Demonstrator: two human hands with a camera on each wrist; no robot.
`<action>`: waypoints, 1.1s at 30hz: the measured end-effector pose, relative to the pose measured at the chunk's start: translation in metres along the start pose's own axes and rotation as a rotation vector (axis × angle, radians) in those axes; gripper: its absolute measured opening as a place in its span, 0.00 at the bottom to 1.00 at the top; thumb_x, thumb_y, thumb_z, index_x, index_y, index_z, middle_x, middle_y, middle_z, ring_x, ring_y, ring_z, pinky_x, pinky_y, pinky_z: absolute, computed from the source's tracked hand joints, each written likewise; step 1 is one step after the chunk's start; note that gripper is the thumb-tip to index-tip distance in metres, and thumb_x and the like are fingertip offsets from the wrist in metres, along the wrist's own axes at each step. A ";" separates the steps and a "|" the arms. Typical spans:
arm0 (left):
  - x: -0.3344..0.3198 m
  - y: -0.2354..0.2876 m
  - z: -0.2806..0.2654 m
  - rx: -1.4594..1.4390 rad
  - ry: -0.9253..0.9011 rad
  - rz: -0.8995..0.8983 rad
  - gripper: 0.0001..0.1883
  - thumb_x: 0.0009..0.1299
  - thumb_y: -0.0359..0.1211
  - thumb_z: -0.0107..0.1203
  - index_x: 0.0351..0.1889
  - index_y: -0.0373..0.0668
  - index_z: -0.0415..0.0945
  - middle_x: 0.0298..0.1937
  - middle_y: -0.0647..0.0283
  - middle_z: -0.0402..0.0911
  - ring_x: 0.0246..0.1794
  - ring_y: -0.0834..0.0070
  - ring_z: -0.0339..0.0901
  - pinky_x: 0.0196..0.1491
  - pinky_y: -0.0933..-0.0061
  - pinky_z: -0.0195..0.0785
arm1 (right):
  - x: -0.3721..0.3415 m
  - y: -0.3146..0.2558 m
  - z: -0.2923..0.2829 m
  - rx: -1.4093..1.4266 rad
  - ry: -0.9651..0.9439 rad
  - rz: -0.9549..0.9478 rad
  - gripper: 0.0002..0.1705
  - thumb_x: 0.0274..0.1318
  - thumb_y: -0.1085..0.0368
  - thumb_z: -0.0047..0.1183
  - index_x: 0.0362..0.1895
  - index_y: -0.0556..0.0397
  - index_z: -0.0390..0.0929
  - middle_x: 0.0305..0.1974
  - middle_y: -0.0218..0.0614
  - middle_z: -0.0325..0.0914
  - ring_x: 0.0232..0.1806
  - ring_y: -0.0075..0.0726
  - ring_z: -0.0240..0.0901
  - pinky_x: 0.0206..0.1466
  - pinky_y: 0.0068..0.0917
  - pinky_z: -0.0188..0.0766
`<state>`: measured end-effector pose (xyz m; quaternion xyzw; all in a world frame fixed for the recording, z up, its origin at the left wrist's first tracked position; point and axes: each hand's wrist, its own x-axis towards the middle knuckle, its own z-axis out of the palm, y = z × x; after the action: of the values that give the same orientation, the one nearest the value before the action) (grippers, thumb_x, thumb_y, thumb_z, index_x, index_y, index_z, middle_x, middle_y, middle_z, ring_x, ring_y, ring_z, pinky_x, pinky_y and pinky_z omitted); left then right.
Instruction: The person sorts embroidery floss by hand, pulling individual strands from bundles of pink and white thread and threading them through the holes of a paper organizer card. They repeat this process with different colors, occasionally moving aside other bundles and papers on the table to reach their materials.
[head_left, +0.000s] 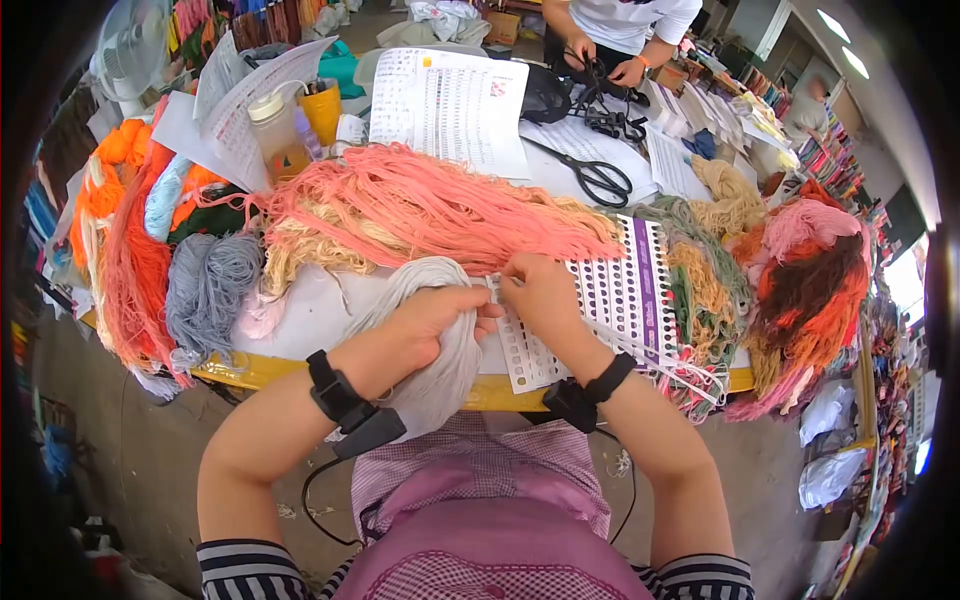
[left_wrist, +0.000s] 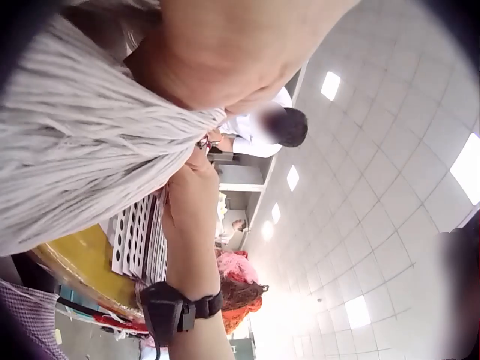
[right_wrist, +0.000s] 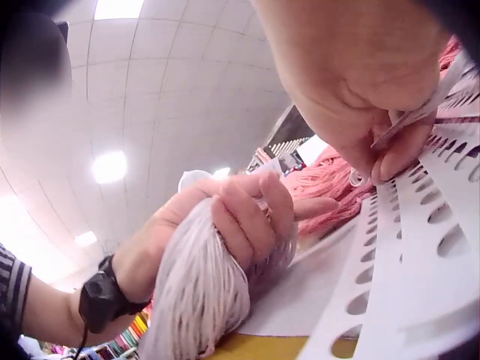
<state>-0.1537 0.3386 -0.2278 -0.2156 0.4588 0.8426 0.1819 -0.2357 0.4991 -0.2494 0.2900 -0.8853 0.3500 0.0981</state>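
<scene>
My left hand [head_left: 425, 325] grips a thick hank of pale grey yarn [head_left: 440, 390], which hangs down past the table's front edge. In the right wrist view, the curled fingers [right_wrist: 244, 225] wrap round the hank [right_wrist: 199, 292]. To its right, my right hand [head_left: 540, 300] pinches at the left end of some white punched cards [head_left: 525, 370] with rows of holes. Its thumb and fingertips meet on a thin pale piece at the card's edge in the right wrist view; I cannot tell whether that is yarn or card. White strands lie across the cards' lower right.
Coral-pink yarn [head_left: 430, 200] lies heaped behind both hands. Black scissors [head_left: 600, 182] rest on papers further back, beside a printed sheet [head_left: 445, 110]. Grey-blue yarn [head_left: 212, 285] is at left, mixed red and brown hanks [head_left: 810, 265] at right. Another person [head_left: 625, 30] works across the table.
</scene>
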 end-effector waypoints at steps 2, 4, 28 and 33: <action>0.001 -0.002 0.002 0.005 -0.006 0.004 0.08 0.66 0.33 0.60 0.38 0.39 0.78 0.35 0.62 0.81 0.30 0.77 0.77 0.33 0.78 0.72 | -0.005 0.000 0.004 -0.069 0.005 -0.062 0.05 0.48 0.65 0.55 0.27 0.53 0.79 0.25 0.42 0.79 0.28 0.50 0.77 0.32 0.38 0.73; 0.008 -0.005 -0.001 -0.030 0.004 0.050 0.09 0.67 0.33 0.60 0.39 0.38 0.79 0.34 0.63 0.80 0.29 0.77 0.76 0.33 0.78 0.71 | -0.009 -0.003 0.004 -0.137 0.013 -0.126 0.05 0.47 0.65 0.54 0.26 0.53 0.79 0.26 0.42 0.79 0.29 0.51 0.77 0.33 0.39 0.73; -0.007 0.039 -0.023 0.067 0.123 0.141 0.06 0.62 0.31 0.58 0.33 0.38 0.78 0.35 0.59 0.82 0.31 0.71 0.79 0.33 0.70 0.74 | 0.005 0.009 -0.021 0.400 -0.334 0.324 0.22 0.40 0.59 0.64 0.41 0.58 0.82 0.32 0.41 0.82 0.33 0.32 0.79 0.39 0.27 0.73; -0.007 0.042 -0.016 -0.055 -0.085 0.110 0.12 0.60 0.31 0.58 0.42 0.40 0.76 0.35 0.58 0.82 0.29 0.73 0.78 0.32 0.73 0.72 | 0.002 0.020 -0.008 0.399 -0.325 0.215 0.23 0.41 0.58 0.66 0.43 0.56 0.82 0.31 0.42 0.81 0.34 0.35 0.79 0.42 0.28 0.73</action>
<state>-0.1658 0.3028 -0.2020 -0.1592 0.4386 0.8719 0.1487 -0.2495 0.5151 -0.2538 0.2605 -0.8287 0.4747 -0.1418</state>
